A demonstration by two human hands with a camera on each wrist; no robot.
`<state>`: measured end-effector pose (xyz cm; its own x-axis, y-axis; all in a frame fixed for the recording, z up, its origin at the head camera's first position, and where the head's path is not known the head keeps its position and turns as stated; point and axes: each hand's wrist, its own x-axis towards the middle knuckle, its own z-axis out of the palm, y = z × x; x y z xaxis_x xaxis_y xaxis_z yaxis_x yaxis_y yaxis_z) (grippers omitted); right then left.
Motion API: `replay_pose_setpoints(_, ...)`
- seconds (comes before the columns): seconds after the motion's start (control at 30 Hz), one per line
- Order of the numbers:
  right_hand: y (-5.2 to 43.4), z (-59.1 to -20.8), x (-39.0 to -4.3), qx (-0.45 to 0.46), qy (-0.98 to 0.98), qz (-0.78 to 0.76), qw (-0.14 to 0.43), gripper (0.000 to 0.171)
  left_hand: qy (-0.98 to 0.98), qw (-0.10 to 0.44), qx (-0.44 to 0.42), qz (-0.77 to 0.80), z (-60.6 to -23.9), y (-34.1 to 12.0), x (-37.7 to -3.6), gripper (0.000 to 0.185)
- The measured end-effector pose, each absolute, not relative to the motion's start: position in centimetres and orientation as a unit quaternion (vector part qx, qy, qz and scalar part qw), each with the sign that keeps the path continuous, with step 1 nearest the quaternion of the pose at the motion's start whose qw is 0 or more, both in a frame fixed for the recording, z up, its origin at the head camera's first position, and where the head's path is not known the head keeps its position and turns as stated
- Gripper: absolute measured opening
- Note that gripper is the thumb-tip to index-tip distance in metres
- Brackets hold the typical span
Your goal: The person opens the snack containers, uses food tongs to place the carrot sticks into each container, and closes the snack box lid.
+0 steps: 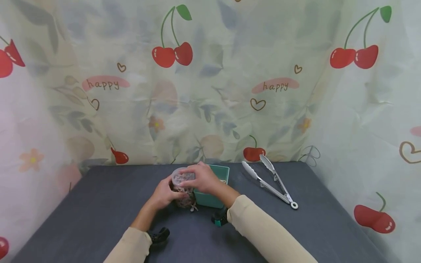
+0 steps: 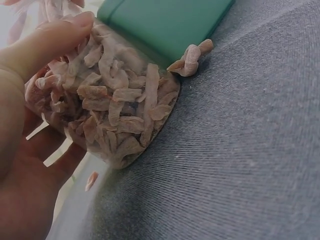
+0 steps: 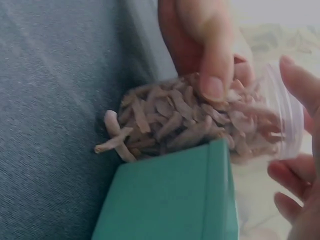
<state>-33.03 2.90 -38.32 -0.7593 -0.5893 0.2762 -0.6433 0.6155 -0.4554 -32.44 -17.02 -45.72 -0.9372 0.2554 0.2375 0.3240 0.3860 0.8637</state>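
A clear plastic jar (image 2: 120, 105) packed with dried brownish strips stands on the dark tabletop. My left hand (image 1: 164, 193) grips its side, with the thumb across the front in the left wrist view. Over the top, my right hand (image 1: 204, 178) holds the translucent lid (image 3: 289, 131) at its edge, thumb on one side and fingers on the other. Whether the lid is loose cannot be told. Right beside the jar is a teal box (image 1: 209, 199), with a little pale content showing inside. A twisted loose strip (image 2: 190, 61) lies at the jar's base.
Metal tongs (image 1: 275, 188) lie spread to the right of the box, tips pointing to the back. A small loose piece (image 2: 91, 181) shows near the left hand. A printed curtain (image 1: 210, 91) with cherries hangs behind the table and along its sides.
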Motion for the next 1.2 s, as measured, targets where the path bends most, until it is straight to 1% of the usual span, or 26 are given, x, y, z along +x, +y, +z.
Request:
replay_pose_setpoints(0.2, 2.6, -38.9, -32.4, 0.317, -0.910, 0.245, 0.112, 0.046, -0.846, 0.043, -0.153, -0.509, -45.6, -16.8, -32.3, 0.073)
replay_pose_setpoints(0.33, 2.4, -38.9, -32.3, 0.308, -0.910, 0.247, 0.126, 0.043, -0.846, 0.045, -0.150, -0.509, -45.4, -16.9, -32.4, 0.072)
replay_pose_setpoints(0.4, 2.4, -38.9, -32.4, 0.308, -0.909, 0.256, 0.118, 0.042, -0.844, 0.040, -0.153, -0.512, -45.3, -17.0, -32.4, 0.072)
replay_pose_setpoints(0.5, 2.4, -38.8, -32.6, 0.312, -0.904, 0.281, 0.083, 0.040, -0.844, 0.029, -0.157, -0.512, -45.3, -17.0, -32.3, 0.070)
replay_pose_setpoints(0.67, 2.6, -38.4, -33.0, 0.336, -0.890, 0.307, 0.019, 0.046, -0.846, 0.020, -0.170, -0.506, -45.2, -17.1, -32.4, 0.068)
replay_pose_setpoints(0.77, 2.7, -38.1, -33.2, 0.355, -0.887, 0.294, 0.013, 0.050, -0.844, 0.025, -0.178, -0.505, -45.3, -17.1, -32.4, 0.067)
replay_pose_setpoints(0.83, 2.7, -38.0, -33.2, 0.358, -0.891, 0.278, 0.021, 0.050, -0.842, 0.029, -0.178, -0.508, -45.4, -17.0, -32.5, 0.068)
replay_pose_setpoints(0.93, 2.5, -38.1, -33.0, 0.352, -0.901, 0.248, 0.051, 0.050, -0.841, 0.036, -0.170, -0.513, -45.5, -16.9, -32.5, 0.070)
replay_pose_setpoints(1.2, 1.6, -38.9, -31.8, 0.306, -0.918, 0.195, 0.158, 0.050, -0.843, 0.053, -0.152, -0.513, -45.8, -16.8, -32.3, 0.071)
